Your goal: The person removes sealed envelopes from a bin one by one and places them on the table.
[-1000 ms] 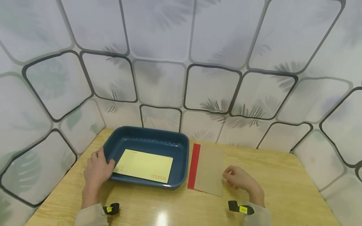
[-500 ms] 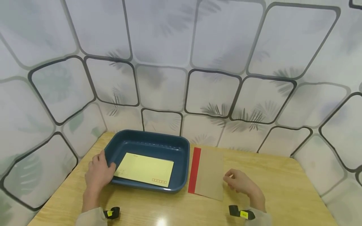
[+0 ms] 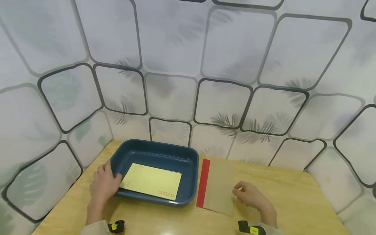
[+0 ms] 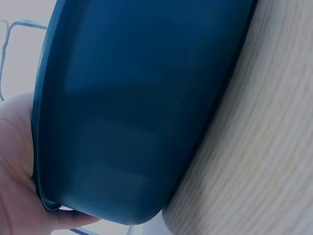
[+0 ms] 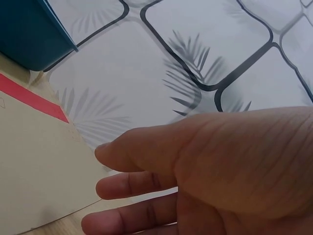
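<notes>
My left hand holds the left rim of a deep dark-blue tray, its thumb at the near corner. The left wrist view shows the palm against the rim of the tray; the other fingertips are hidden behind it. A pale yellow envelope with a row of small red boxes lies flat inside the tray. Beside the tray on the table is a brown paper envelope with a red strip along its left side. My right hand hovers by its right edge, loosely curled and holding nothing; thumb and fingers are apart.
The light wooden table carries the tray and brown envelope. Behind it and at both sides stand pale walls patterned with dark rounded outlines and leaves. Black straps with yellow labels sit at both wrists.
The head view has tilted upward, so everything sits lower in the picture. Both hands, the tray and the two envelopes keep their places relative to each other.
</notes>
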The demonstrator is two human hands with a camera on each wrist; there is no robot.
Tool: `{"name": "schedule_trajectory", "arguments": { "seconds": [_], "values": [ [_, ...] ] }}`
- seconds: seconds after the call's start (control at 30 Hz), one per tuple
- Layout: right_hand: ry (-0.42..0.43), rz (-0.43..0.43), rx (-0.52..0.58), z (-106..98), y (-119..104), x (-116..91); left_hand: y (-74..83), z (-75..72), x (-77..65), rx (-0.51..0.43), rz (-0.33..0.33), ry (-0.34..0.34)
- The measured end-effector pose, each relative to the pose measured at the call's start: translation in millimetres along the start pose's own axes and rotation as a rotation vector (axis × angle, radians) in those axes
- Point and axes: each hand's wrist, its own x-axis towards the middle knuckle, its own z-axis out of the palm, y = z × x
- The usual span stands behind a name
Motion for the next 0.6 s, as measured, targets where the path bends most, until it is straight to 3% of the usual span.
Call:
{"name": "schedule_trajectory", "arguments": {
  "seconds": [0.6],
  "values": [
    [0.053,-0.079,-0.03,-3.1,-4.9,0.6,0.3,-0.8,-1.6,0.011,0.009,-0.012]
  ]
}}
